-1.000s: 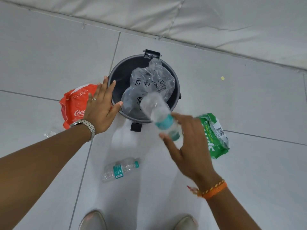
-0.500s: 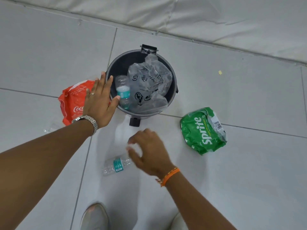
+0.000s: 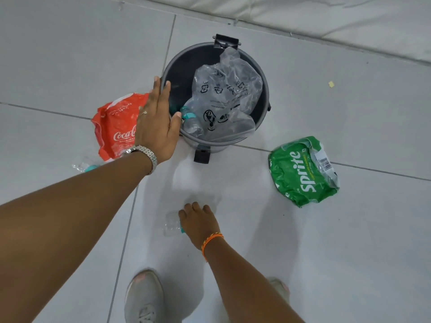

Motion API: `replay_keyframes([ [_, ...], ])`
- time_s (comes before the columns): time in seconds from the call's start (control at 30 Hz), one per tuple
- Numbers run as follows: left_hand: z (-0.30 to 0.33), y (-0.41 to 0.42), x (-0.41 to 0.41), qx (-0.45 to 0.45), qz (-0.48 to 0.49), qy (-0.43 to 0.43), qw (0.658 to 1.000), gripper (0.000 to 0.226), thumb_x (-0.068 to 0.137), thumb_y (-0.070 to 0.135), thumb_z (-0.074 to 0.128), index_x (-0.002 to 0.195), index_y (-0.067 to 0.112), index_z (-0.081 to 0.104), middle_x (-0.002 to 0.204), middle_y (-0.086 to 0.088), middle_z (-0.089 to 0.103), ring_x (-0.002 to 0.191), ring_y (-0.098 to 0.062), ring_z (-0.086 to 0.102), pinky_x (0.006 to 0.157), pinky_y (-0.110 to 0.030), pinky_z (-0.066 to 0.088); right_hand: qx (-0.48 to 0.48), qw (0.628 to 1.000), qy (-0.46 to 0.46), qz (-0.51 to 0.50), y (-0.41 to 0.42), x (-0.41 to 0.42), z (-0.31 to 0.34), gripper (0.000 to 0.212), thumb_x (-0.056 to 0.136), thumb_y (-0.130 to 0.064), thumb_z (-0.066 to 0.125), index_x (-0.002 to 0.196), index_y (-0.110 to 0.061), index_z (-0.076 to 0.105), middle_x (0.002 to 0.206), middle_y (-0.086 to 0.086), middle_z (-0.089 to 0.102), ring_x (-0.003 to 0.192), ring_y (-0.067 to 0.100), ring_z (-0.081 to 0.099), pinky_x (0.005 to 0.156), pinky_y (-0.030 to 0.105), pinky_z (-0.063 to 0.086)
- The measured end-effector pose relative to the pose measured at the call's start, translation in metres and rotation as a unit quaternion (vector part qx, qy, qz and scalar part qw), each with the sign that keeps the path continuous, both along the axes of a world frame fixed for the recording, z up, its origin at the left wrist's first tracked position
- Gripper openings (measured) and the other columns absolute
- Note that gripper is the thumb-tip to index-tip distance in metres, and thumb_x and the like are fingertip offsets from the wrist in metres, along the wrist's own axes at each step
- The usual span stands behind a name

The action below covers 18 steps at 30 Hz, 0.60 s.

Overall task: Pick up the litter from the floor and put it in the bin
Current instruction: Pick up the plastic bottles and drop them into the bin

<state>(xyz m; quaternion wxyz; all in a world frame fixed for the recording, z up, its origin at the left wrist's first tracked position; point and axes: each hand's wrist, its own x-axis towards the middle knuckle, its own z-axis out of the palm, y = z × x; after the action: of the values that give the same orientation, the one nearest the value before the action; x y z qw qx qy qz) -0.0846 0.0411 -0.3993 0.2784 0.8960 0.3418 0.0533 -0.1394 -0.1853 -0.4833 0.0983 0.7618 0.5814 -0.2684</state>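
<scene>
— Where's the litter?
— My right hand (image 3: 198, 222) curls its fingers over a clear plastic bottle (image 3: 172, 223) on the floor.
— And your left hand (image 3: 156, 122)?
— Fingers straight, together, against the bin (image 3: 263, 75) rim.

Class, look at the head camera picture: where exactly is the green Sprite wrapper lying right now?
The green Sprite wrapper lies on the white tiled floor at the right of the head view, just right of and below the grey bin, apart from both hands.
</scene>
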Motion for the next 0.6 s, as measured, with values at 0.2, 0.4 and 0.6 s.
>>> replay_keyframes([
  [0.2,0.006,0.004,-0.002,-0.007,-0.021,0.03,0.999,0.069,0.098,0.045,0.029,0.159,0.022,0.005,0.169,-0.004,-0.003,0.155,-0.029,0.01,0.117,-0.058,0.029,0.145,0.945,0.168,-0.242,-0.021,0.042,0.089,0.052,0.085,-0.041,0.069,0.128,-0.015,0.054,0.118,0.003,0.06,0.107,0.022,0.056,0.088,0.032,0.049],
  [0.4,0.011,0.005,-0.001,-0.021,-0.032,0.045,0.998,0.071,0.1,0.044,0.034,0.159,0.024,0.0,0.169,-0.001,-0.008,0.155,-0.029,0.008,0.118,-0.062,0.025,0.352,0.817,0.186,-0.417,0.006,0.122,0.224,0.051,0.078,-0.05,0.077,0.119,-0.022,0.063,0.105,-0.011,0.067,0.09,0.001,0.062,0.076,0.016,0.053],
  [0.6,0.014,0.007,-0.001,-0.025,-0.032,0.057,0.998,0.072,0.1,0.043,0.037,0.159,0.026,-0.001,0.169,-0.002,-0.006,0.153,-0.035,0.018,0.113,-0.064,0.032,0.412,0.746,0.149,-0.502,0.032,0.186,0.221,0.048,0.08,-0.052,0.076,0.111,-0.02,0.06,0.102,-0.007,0.066,0.091,0.007,0.064,0.073,0.019,0.054],
])
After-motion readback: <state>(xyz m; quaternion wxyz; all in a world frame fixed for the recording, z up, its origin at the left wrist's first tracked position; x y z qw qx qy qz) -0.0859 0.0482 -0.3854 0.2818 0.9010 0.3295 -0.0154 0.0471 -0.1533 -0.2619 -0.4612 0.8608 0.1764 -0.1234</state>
